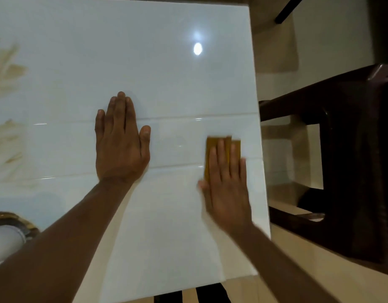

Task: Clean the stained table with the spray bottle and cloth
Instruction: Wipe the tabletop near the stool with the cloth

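Note:
A glossy white table [158,62] fills most of the head view. My left hand [121,141] lies flat on it near the middle, fingers straight and together. My right hand [226,184] presses flat on a folded mustard-yellow cloth [212,145] close to the table's right edge; it looks motion-blurred. Only the cloth's far end shows past my fingers. Pale brownish smears [9,90] mark the table at the far left. No spray bottle is in view.
A dark brown chair [352,171] stands just right of the table. A white object with a gold-rimmed piece [9,232] sits at the lower left edge. A dark leg [287,9] crosses the beige floor at the upper right.

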